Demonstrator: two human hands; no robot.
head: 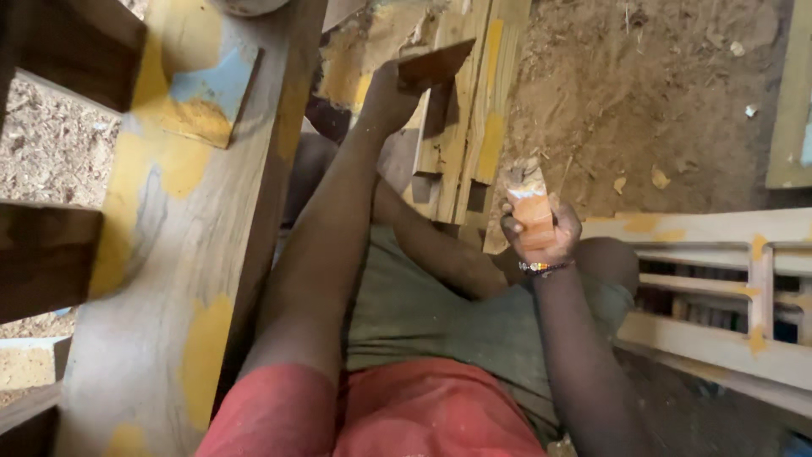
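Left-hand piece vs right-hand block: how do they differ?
The left hand holds a dark brown flat wood piece with angled edges, raised against the pale frame. The right hand grips an orange block, upright, with a pale lump of filler on its top end. The wood piece shows no filler; the block is partly wrapped by fingers, the piece mostly exposed. Both are small and held one-handed.

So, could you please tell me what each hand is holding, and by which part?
The left hand grips a thin dark scraper by its near edge. The right hand wraps around the lower end of an orange block.
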